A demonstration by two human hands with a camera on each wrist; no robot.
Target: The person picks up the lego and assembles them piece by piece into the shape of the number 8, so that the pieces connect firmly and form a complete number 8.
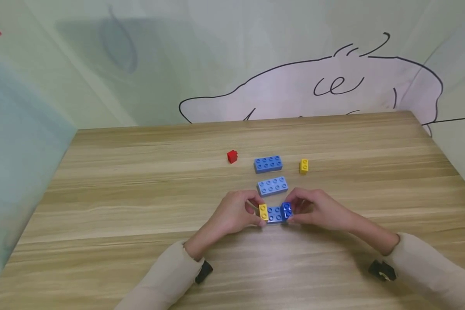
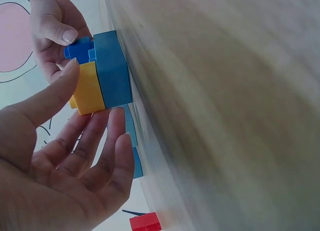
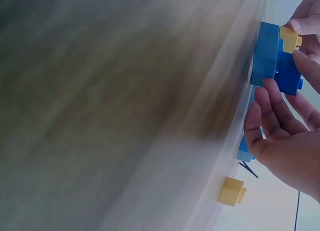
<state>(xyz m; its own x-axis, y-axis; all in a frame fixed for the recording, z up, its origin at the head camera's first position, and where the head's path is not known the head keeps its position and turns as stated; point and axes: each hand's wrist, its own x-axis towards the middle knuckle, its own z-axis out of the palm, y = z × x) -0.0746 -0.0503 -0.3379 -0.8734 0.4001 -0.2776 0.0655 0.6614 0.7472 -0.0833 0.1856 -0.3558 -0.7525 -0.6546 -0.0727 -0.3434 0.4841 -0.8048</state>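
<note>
Over the right end of a medium-blue brick (image 1: pixel 274 214), a small dark-blue brick (image 1: pixel 286 211) is pinched between the thumb and fingers of my right hand (image 1: pixel 320 209). My left hand (image 1: pixel 238 212) pinches a small yellow brick (image 1: pixel 263 212) at the opposite end. In the left wrist view, that yellow brick (image 2: pixel 90 88) lies against the stud side of the blue brick (image 2: pixel 112 68). The right wrist view has the dark-blue brick (image 3: pixel 288 73) beside the same long brick (image 3: pixel 265 55), with some studs showing between. Bare studs show in the middle, from above.
Just behind the hands lies a light-blue brick (image 1: pixel 272 186), and past it another blue brick (image 1: pixel 268 164). A small red brick (image 1: pixel 232 156) lies on its side to the left. A second yellow brick (image 1: pixel 304 166) stands to the right on the wooden table (image 1: pixel 120 181).
</note>
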